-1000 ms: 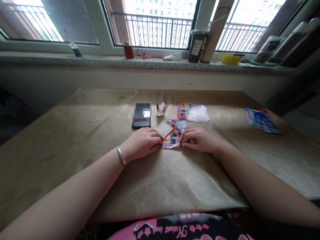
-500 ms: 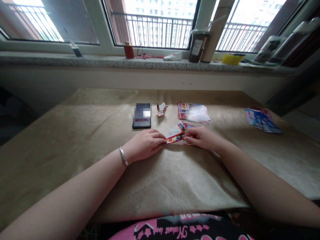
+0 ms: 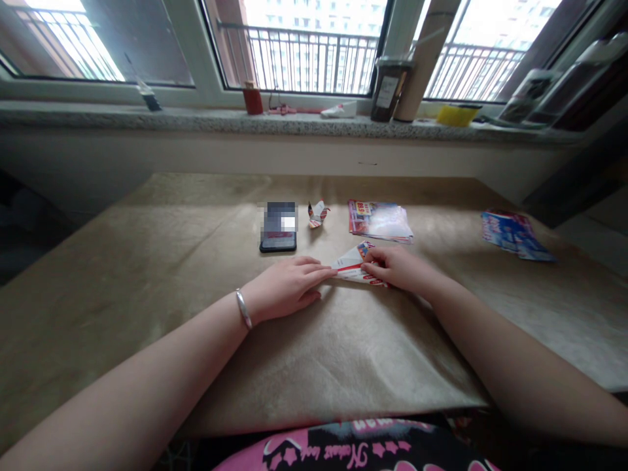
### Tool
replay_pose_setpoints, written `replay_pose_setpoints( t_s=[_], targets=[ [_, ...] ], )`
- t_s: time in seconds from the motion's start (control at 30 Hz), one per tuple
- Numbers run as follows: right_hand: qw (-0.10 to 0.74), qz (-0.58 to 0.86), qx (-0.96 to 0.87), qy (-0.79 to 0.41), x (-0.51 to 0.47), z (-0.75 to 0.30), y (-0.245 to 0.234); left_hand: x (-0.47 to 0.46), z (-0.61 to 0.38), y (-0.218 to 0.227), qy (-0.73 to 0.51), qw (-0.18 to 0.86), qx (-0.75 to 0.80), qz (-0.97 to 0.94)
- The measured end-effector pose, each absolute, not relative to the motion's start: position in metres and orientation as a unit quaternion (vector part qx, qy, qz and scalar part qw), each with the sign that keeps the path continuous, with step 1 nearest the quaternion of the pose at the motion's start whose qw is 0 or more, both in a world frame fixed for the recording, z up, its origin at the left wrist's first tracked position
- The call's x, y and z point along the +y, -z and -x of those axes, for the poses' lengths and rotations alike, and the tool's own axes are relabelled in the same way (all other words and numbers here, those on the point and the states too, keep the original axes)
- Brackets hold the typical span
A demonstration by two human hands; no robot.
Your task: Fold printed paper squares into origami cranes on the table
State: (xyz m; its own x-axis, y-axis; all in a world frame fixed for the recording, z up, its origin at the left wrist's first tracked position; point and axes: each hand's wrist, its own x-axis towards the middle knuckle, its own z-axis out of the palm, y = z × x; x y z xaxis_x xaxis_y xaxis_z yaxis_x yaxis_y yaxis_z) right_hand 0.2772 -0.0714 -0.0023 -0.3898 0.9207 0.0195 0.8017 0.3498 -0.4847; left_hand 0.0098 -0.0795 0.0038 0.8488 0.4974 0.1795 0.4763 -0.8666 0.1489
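A small piece of printed colourful paper (image 3: 354, 265), folded into a flat triangular shape, lies on the tan table cover (image 3: 314, 353) in front of me. My left hand (image 3: 287, 288) rests flat beside it, fingers stretched out with the tips pressing on the paper's left point. My right hand (image 3: 398, 268) lies over the paper's right part, fingers curled and pinching its edge. A silver bangle (image 3: 241, 309) is on my left wrist.
Behind the paper lie a dark phone (image 3: 279, 227), a small folded paper figure (image 3: 317, 213) and a stack of printed sheets (image 3: 379, 220). More printed sheets (image 3: 513, 234) lie at the far right. The stone windowsill (image 3: 206, 119) holds a red cup (image 3: 253, 99), a dark jar (image 3: 386, 89) and a yellow object (image 3: 455, 115).
The paper went from lying open to being folded over into a flatter, narrower triangle. My right hand moved over it and my left fingers stretched out onto its left point.
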Motion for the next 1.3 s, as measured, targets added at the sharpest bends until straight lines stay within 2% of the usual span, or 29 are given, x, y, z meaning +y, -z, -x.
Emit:
replay_pose_setpoints(
  t_s=[0.47, 1.07, 1.17, 1.3],
  targets=[
    [0.1, 0.579, -0.795, -0.15, -0.071, -0.275, 0.0, -0.08, -0.011, -0.003, -0.105, 0.04, 0.247, -0.962],
    [0.107, 0.546, -0.827, -0.076, -0.059, -0.285, 0.003, -0.084, -0.013, -0.005, -0.108, 0.049, 0.235, -0.965],
    [0.085, 0.548, -0.831, -0.041, -0.064, -0.282, -0.002, -0.084, -0.011, -0.004, -0.103, 0.051, 0.237, -0.965],
    [0.064, 0.553, -0.827, 0.074, -0.079, -0.271, -0.011, -0.083, -0.01, -0.004, -0.093, 0.045, 0.242, -0.965]
  ],
)
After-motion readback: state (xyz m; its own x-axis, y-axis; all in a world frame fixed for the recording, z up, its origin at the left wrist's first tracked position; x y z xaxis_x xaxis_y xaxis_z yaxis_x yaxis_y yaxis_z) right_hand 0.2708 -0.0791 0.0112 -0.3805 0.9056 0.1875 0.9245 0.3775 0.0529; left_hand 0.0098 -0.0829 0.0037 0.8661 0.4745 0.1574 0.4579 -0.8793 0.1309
